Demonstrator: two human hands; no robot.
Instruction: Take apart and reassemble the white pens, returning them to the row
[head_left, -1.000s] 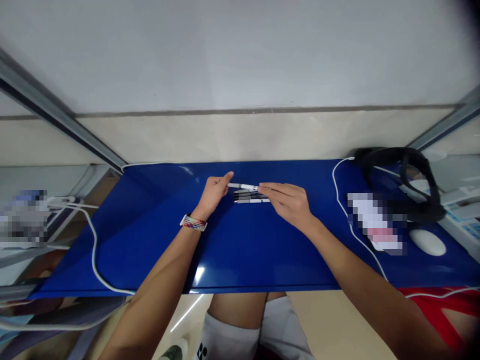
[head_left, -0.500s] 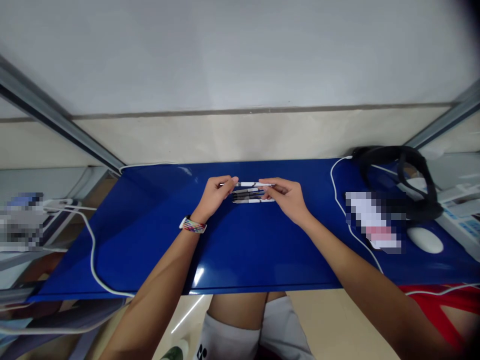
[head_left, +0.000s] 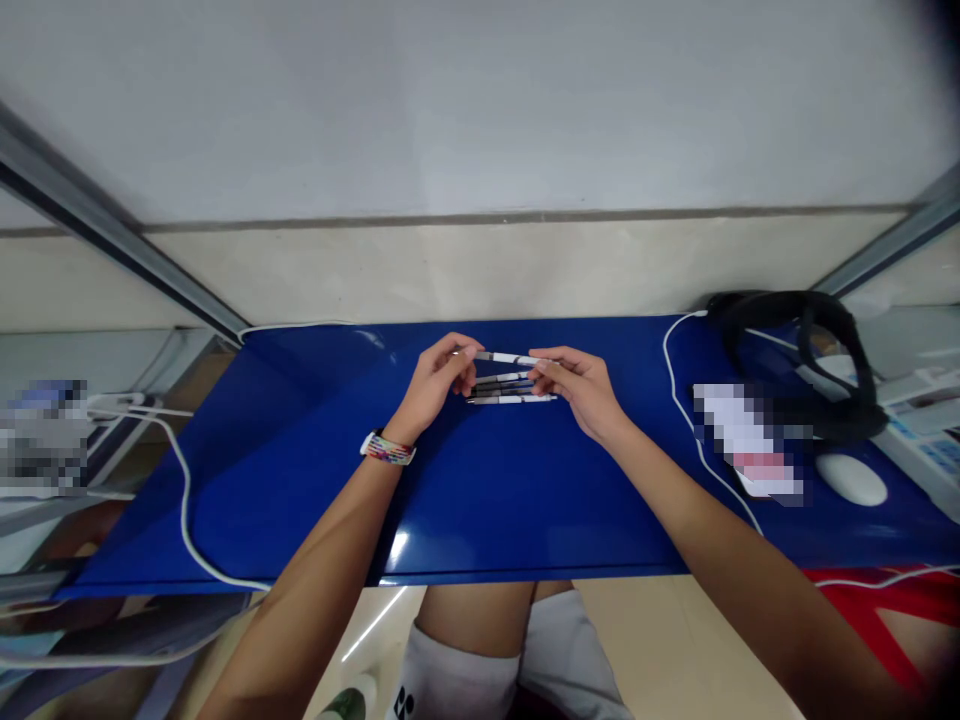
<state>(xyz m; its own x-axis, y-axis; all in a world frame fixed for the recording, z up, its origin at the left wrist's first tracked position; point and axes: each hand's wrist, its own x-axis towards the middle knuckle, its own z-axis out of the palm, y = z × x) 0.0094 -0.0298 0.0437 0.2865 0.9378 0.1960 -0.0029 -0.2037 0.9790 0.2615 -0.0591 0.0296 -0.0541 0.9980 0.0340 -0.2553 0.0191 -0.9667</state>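
A white pen with a grey end [head_left: 506, 358] spans the gap between my two hands, raised a little over the table. My left hand [head_left: 442, 378] pinches its grey end between thumb and fingers. At the other end, my right hand [head_left: 579, 385] has its thumb and fingers closed on the white barrel. Beneath it, several more pens [head_left: 514, 399] in white, black and grey lie side by side on the blue table [head_left: 525, 500]. The fingers of both hands partly cover the ends of those pens.
On the right are a black headset [head_left: 832, 330], a blurred-out flat white thing [head_left: 750, 440] and a white computer mouse [head_left: 851, 478]. White cables [head_left: 187, 500] run along both sides of the table. A pale wall [head_left: 480, 270] stands behind it.
Both hands have lifted the pen slightly up and away from the pens below, and it now tilts down toward the right. More of the lower pens shows.
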